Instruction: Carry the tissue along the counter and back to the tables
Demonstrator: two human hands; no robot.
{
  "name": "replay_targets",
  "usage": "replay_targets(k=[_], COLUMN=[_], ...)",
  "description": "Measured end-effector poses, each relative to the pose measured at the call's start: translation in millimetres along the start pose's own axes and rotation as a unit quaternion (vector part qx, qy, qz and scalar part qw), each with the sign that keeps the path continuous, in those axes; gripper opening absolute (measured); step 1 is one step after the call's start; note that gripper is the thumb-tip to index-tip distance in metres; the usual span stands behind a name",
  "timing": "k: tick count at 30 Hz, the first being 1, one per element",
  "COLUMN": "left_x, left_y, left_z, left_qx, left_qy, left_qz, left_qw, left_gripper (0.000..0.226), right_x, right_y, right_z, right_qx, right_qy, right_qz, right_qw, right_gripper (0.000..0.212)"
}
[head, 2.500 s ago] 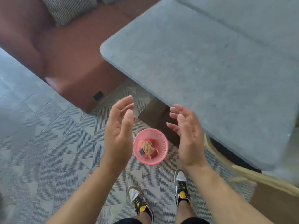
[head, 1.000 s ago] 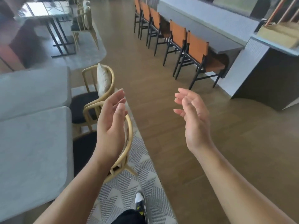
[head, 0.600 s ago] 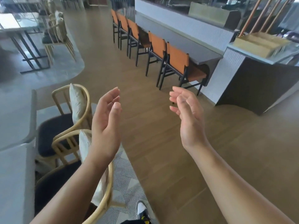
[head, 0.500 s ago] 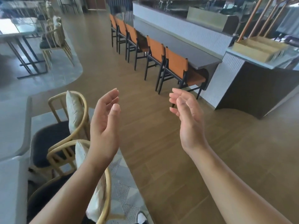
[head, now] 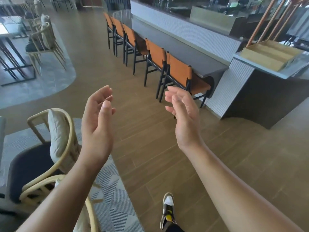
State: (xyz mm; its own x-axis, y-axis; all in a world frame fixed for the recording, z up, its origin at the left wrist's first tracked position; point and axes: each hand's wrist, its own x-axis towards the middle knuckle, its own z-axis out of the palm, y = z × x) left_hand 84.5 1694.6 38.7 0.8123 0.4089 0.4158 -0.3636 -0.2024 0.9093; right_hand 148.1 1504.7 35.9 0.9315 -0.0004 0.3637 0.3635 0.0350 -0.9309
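head | left hand (head: 97,129) raised, palm inward, fingers relaxed, holding nothing | right hand (head: 184,118) likewise, facing it, apart | rattan chair (head: 50,148) below-left of left hand

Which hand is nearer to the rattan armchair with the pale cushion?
Left. The left hand is raised just right of the rattan armchair with the pale cushion, fingers relaxed and holding nothing. The right hand is raised farther right, over the brown wooden floor, also holding nothing.

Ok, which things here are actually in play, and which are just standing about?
In play:
left hand, raised, open, holding nothing
right hand, raised, open, holding nothing

Standing about:
rattan chair with cushion
orange bar chairs
counter
patterned rug
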Motion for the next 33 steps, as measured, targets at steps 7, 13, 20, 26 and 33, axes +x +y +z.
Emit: replay_targets(k=[7,13,20,26,33], left_x=[83.9,163.6,242.1,305.7,394.0], left_y=[-45.4,-79.5,-110.3,-141.7,-194.4], left_z=[66.9,133.9,194.4,221.7,241.3], left_qx=[0.002,-0.002,-0.012,-0.006,0.001], left_qy=[0.020,0.042,0.066,0.079,0.085], left_qz=[0.001,-0.002,0.001,-0.003,-0.010], left_qw=[1.000,0.999,0.998,0.997,0.996], left_gripper=[0.042,0.046,0.044,0.045,0.041], right_x=[109.2,226.4,333.7,405.4,495.4], right_y=[50.6,86.7,122.0,151.4,201.6], right_z=[-13.8,-34.1,-40.0,-34.1,-6.2], right_qx=[0.037,0.050,0.042,0.056,0.060], right_qy=[-0.023,-0.046,-0.080,-0.084,-0.092], right_qz=[0.010,0.022,0.015,0.016,0.020], right_qw=[0.999,0.997,0.996,0.995,0.994], right_gripper=[0.027,0.032,0.033,0.035,0.035])
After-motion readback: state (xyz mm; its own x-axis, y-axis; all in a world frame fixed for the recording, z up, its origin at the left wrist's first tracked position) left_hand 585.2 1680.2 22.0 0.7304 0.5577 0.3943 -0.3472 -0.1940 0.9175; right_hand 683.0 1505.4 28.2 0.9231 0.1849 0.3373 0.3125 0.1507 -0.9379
